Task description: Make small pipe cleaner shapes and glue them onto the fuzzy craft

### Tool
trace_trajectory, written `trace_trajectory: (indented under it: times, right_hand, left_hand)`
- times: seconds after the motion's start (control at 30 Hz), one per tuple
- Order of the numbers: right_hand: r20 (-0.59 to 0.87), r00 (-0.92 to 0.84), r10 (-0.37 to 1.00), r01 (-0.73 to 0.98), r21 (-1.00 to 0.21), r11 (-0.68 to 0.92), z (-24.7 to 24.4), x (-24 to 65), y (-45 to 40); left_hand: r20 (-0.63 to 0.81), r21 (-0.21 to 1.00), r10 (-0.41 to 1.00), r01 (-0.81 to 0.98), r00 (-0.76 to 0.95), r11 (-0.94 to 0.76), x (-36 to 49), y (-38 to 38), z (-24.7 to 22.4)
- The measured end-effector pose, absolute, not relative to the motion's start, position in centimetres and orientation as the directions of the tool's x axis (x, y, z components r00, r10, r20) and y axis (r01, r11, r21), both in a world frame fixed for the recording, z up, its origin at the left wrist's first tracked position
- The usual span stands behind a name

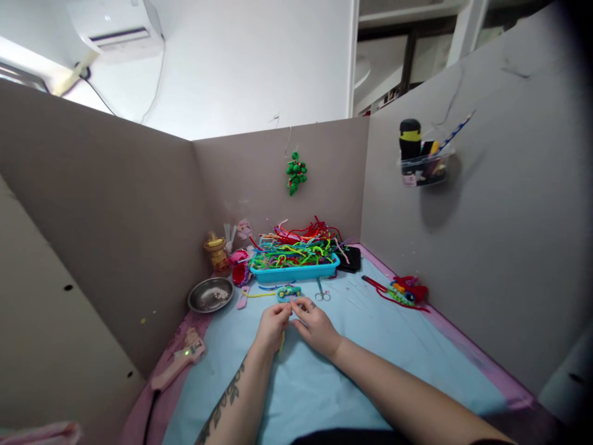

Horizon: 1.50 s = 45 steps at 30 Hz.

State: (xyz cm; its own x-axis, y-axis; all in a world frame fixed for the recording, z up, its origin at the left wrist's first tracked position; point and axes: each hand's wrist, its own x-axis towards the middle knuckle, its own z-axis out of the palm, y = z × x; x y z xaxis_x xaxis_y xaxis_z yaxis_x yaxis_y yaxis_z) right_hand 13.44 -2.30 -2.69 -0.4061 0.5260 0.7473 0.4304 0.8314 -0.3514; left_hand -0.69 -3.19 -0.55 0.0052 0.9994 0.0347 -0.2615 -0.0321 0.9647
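My left hand (274, 327) is closed on a yellow-green pipe cleaner (281, 342), whose free end hangs below the fingers. Beside it my right hand (317, 324) meets the left fingertips, thumb and forefinger curved close together; whether it pinches the pipe cleaner is too small to make out. Just beyond both hands lies a small blue-green piece (290, 293) of twisted pipe cleaners with yellow spots. A yellow pipe cleaner (259, 294) stretches left from it. Small scissors (322, 293) rest to the right of that piece.
A blue tray (296, 272) heaped with colourful pipe cleaners stands at the back. Leftward are a metal bowl (199, 298) with small white bits, a brown-yellow cup (216, 254) and a pink glue gun (178, 363). Rightward lies a red-and-green pipe-cleaner bundle (407, 290). Grey panels (287, 222) enclose the table.
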Motion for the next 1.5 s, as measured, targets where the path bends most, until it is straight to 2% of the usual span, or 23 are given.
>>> trace_trajectory:
  times: [0.1, 0.2, 0.4, 0.53, 0.73, 0.93, 1.37, 1.5]
  right_hand:
    - [0.741, -0.416, 0.527, 0.45, -0.336, 0.828, -2.8, 13.4, -2.3]
    - [0.732, -0.418, 0.538, 0.418, -0.37, 0.829, -2.6, 13.6, -2.1]
    - [0.673, -0.253, 0.695, 0.254, -0.647, 0.719, -1.9, 14.4, -1.7]
    - [0.626, -0.219, 0.748, 0.201, -0.721, 0.663, -1.5, 14.3, -2.0]
    - [0.667, -0.197, 0.718, 0.218, -0.684, 0.696, -1.0, 14.2, -2.5]
    - [0.704, -0.23, 0.672, 0.254, -0.624, 0.739, -0.8, 14.4, -2.5]
    - [0.672, -0.231, 0.704, 0.231, -0.665, 0.711, -0.3, 14.4, -2.7]
    - [0.678, -0.223, 0.7, 0.216, -0.666, 0.714, -0.1, 14.4, -3.0]
  left_hand:
    - [0.032, 0.966, 0.999, -0.258, 0.004, -0.03, -0.7, -3.1, -0.6]
    - [0.02, 0.968, 1.0, -0.251, 0.002, -0.019, -0.7, -3.1, -0.7]
    - [0.014, 0.977, 0.998, -0.215, 0.057, -0.001, -0.3, -3.1, -0.7]
    - [-0.028, 0.978, 0.995, -0.205, 0.096, 0.047, -0.2, -3.2, -0.5]
    - [0.013, 0.992, 0.994, -0.125, 0.106, 0.0, 0.0, -3.5, -0.3]
    - [-0.005, 0.994, 0.991, -0.106, 0.133, 0.019, 0.0, -4.0, 0.3]
    - [-0.097, 0.969, 0.97, -0.202, 0.222, 0.143, -0.5, -3.4, -0.6]
    - [-0.078, 0.965, 0.969, -0.226, 0.235, 0.133, -0.4, -3.9, -0.1]
